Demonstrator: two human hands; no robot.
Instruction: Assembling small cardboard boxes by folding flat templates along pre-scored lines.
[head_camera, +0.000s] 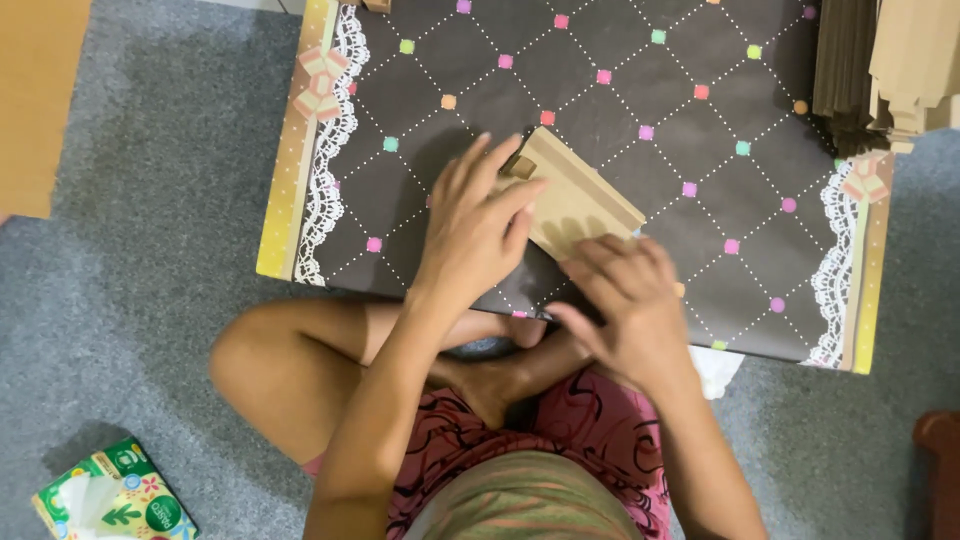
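A flat tan cardboard piece (578, 195) lay on the dark patterned table (620, 90), with 2 hands pressed on it: the left hand (478, 228) spread over its near-left part, fingers reaching a small folded tab, and the right hand (625, 300) flat across its near-right corner at the table's front edge. A stack of cardboard pieces (880, 70) stood at the table's far-right corner. A tissue box (112, 495) sat on the grey carpet (150, 300), well apart from the table's near-left corner.

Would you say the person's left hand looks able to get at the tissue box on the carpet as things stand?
Probably yes. The tissue box lies on the grey carpet on the left hand's side, with only the bent knee near the path. That hand would first have to leave the cardboard piece it presses.
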